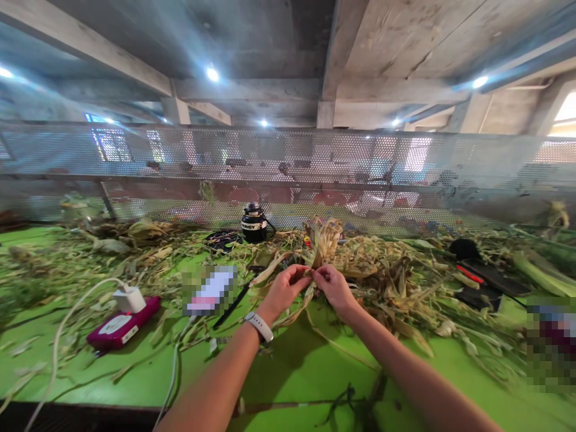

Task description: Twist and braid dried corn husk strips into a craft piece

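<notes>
Both hands meet near the middle of the green table, pinching a bundle of dried, straw-coloured leaves point(326, 240) whose loose ends stand upright above the fingers. My left hand point(288, 289), below a white wristband point(260, 326) on the wrist, is closed on the base of the bundle. Against it, my right hand point(333, 289) is closed on the same base, thumb and fingertips pressed together. Long leaf strips trail down from between the hands. The fingers partly hide the gripped part of the bundle.
Leaf scraps litter the green table point(288, 384). At left lie a magenta power bank point(123, 324) with a white plug point(129, 299), a cable and a blurred phone point(211, 291). A black jar point(254, 225) stands before a perforated metal screen point(288, 156). Black items point(479, 294) lie at right.
</notes>
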A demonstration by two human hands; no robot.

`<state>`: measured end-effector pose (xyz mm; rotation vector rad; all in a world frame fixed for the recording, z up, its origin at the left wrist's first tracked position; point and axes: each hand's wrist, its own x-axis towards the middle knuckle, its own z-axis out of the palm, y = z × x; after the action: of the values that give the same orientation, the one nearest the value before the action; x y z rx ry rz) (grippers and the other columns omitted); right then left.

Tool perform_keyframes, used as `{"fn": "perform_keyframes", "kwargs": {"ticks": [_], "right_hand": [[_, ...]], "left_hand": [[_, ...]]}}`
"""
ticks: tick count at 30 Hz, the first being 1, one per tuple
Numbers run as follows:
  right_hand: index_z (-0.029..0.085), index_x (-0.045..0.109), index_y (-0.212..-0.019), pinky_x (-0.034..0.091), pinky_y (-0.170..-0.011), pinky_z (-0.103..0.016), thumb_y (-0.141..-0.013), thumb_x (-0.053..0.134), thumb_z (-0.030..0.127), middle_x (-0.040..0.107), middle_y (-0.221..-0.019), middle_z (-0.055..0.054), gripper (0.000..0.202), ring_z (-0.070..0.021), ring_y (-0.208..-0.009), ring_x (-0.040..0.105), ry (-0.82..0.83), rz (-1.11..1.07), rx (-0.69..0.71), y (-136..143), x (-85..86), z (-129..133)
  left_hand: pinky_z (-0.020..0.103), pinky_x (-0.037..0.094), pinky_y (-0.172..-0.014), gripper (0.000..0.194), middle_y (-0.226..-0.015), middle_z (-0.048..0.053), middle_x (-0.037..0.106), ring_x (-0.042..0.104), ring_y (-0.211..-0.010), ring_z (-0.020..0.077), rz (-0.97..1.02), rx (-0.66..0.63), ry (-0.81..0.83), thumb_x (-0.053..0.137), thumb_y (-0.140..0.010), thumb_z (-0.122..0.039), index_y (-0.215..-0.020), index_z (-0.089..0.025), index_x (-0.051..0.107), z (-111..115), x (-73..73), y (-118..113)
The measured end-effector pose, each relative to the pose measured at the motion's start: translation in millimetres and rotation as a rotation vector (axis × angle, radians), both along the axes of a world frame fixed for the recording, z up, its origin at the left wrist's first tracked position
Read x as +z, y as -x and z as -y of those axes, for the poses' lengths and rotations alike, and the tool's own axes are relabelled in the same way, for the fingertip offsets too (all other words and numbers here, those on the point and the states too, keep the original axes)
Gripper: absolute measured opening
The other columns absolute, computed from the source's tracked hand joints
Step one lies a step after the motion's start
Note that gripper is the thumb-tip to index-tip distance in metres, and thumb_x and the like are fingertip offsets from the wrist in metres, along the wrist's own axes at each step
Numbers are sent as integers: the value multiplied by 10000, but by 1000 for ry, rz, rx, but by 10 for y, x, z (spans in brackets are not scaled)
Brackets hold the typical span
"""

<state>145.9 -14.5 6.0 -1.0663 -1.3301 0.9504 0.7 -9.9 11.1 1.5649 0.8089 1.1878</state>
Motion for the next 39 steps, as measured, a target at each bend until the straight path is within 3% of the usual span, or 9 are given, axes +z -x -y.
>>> {"fn": "perform_keyframes", "kwargs": {"ticks": [5,8,15,19,26,32,39], "right_hand": [[204,542,-844,483,-583,-263,-665,609,345,592,-664,39,237,-113,-538,559,10,-135,77,-26,134,117],[184,637,-823,489,-728,-287,-633,553,249,657,-783,-1,217,-151,-707,612,21,-108,179,-72,204,176],[202,698,-950,441,-870,-339,-618,617,227,702,-950,-32,342,-209,-921,613,18,-51,323,-166,177,156],[204,713,-891,450,-810,-314,-629,709,327,701,-891,-30,290,-178,-828,617,25,-34,309,-171,135,94],[175,662,-636,399,-601,-250,-547,750,477,571,-623,15,327,-113,-611,493,-107,43,88,-112,77,-6],[161,612,-661,301,-487,-212,-551,734,499,528,-539,41,375,-72,-500,409,84,21,113,-95,117,67],[166,562,-638,266,-423,-182,-548,731,417,522,-519,55,316,-65,-465,439,237,-13,135,-82,187,143]], "left_hand": [[288,440,-795,349,-890,54,674,584,-790,146,222,-34,221,752,-604,-310,-889,-135,655,-60,-12,46],[266,440,-769,351,-852,48,685,591,-742,127,306,-82,307,781,-574,-297,-861,-125,674,-95,-21,70],[249,446,-746,349,-778,37,690,600,-704,122,413,-153,384,822,-511,-276,-795,-126,687,-98,-5,70],[263,434,-773,385,-769,33,685,589,-703,119,398,-147,386,836,-479,-286,-792,-123,683,-109,-18,62],[304,414,-852,423,-827,51,693,587,-793,151,246,-132,262,825,-492,-353,-827,-131,693,-61,-22,17],[327,439,-865,441,-945,72,692,598,-880,189,134,-40,156,777,-560,-409,-898,-145,675,-50,-37,17],[351,447,-874,421,-1009,95,675,597,-928,209,59,-48,47,720,-642,-385,-971,-135,638,-84,-97,25]]}}
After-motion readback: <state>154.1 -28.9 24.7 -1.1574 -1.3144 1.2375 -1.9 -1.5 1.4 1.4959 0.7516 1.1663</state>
